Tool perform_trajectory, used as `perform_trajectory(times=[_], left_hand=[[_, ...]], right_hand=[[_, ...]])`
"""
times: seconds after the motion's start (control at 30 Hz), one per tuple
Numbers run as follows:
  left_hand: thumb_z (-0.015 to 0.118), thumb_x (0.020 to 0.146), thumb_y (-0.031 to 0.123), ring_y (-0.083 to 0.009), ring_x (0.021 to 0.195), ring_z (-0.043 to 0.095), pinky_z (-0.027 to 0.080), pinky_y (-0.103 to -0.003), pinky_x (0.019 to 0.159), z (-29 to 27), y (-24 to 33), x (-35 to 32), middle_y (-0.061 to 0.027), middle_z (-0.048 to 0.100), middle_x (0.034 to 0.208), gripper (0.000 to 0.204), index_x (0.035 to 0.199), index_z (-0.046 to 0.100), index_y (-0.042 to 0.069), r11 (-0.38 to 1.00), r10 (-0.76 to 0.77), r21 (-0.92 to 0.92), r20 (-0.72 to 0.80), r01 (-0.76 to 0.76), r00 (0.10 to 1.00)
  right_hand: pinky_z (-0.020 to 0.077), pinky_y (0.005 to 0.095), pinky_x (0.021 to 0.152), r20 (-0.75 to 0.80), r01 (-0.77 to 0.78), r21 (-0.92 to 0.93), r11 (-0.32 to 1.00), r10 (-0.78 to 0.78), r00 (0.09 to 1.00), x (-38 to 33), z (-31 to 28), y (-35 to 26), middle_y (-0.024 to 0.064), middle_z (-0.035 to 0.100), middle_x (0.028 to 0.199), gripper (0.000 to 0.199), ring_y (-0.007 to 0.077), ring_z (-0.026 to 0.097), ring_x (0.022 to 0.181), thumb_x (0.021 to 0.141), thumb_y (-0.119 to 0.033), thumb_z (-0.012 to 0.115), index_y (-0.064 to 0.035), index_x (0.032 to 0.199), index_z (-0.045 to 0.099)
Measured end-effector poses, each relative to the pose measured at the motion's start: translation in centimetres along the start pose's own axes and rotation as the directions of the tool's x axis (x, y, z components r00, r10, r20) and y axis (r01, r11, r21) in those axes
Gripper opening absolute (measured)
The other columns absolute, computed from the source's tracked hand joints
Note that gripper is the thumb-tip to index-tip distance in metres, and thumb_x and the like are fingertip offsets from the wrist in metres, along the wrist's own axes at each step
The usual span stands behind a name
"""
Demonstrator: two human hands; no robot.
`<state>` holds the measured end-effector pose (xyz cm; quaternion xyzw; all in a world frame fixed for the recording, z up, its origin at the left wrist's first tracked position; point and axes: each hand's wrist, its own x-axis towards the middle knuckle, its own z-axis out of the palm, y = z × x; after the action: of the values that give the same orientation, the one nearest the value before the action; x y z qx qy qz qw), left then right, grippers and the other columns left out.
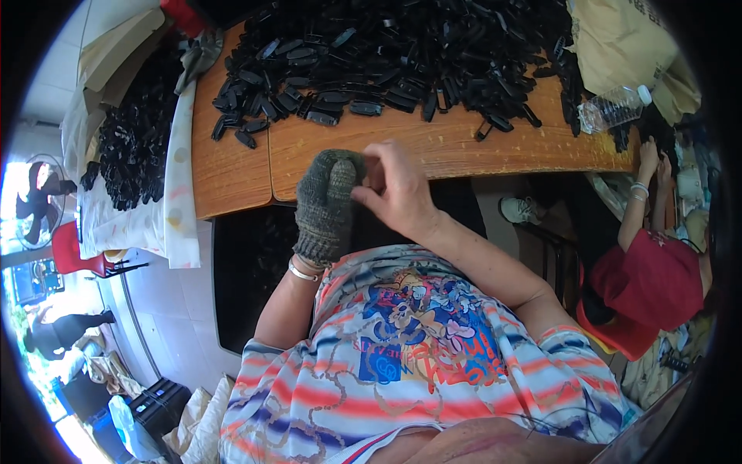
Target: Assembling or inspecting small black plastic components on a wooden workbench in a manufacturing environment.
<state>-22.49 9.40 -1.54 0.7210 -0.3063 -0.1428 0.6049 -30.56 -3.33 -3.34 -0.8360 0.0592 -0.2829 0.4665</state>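
Meeting just below the near edge of the wooden table (433,147), the two hands are held together in front of the chest. The left hand (328,197) is covered by a grey-green knitted glove, its fingers curled over so that the grip is closed; the right hand (398,185) is bare, and its fingertips (369,182) are pressed against the top of the glove. Whatever small piece may be pinched between them is hidden by the fingers, so its long axis and the way it points cannot be told. A metal bangle (301,272) is worn at the left wrist.

A large heap of black plastic parts (386,46) is spread across the far half of the table; the pieces are long and narrow and lie in every direction, with a few strays nearer the hands. A second heap of black parts (135,131) is piled on a white cloth at the left. A dark crate (247,271) stands under the table edge beside the left forearm; its contents are too dark to be made out.

A clear plastic bottle (614,107) lies on its side at the right end of the table, cap toward the right. Another person in a red top (653,286) is seated at the right, hands raised to the table edge.
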Motion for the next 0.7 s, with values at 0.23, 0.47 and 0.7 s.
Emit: perform_trajectory(times=[0.23, 0.47, 0.7], left_hand=[[0.057, 0.100, 0.024, -0.0158, 0.070, 0.058, 0.046, -0.031, 0.064, -1.3, 0.9, 0.1, -0.0060, 0.064, 0.080, 0.026, 0.088, 0.064, 0.003, 0.991, -0.059, -0.116, 0.122, 0.073, 0.991], [0.065, 0.094, 0.019, -0.0163, 0.075, 0.065, 0.051, -0.030, 0.069, -14.1, 1.5, -3.8, -0.0081, 0.072, 0.084, 0.021, 0.103, 0.073, 0.002, 0.540, -0.138, 0.841, 0.102, -0.012, 0.985], [0.067, 0.090, 0.018, -0.0262, 0.090, 0.069, 0.054, -0.037, 0.081, -7.3, 1.7, 3.1, -0.0133, 0.072, 0.098, 0.027, 0.115, 0.070, 0.008, 0.835, -0.032, 0.544, -0.106, 0.085, 0.994]], right_hand=[[0.0480, 0.0422, 0.059, 0.150, -0.212, 0.136, 0.968, 0.192, 0.970, 0.0, 0.4, -0.9, 0.0128, 0.061, 0.074, 0.040, 0.0336, 0.065, 0.068, 0.079, -0.020, 0.079, -0.0040, 0.098, 0.047], [0.0501, 0.0346, 0.059, 0.125, -0.185, -0.247, 0.951, 0.221, 0.967, -0.2, -8.7, 2.7, 0.0068, 0.067, 0.075, 0.030, 0.0236, 0.066, 0.066, 0.082, -0.031, 0.078, -0.0098, 0.101, 0.068], [0.0516, 0.0402, 0.064, -0.068, -0.235, -0.701, 0.673, 0.265, 0.962, 1.8, -14.3, 5.4, 0.0108, 0.068, 0.081, 0.028, 0.0291, 0.067, 0.073, 0.088, -0.032, 0.072, -0.0053, 0.096, 0.064]])
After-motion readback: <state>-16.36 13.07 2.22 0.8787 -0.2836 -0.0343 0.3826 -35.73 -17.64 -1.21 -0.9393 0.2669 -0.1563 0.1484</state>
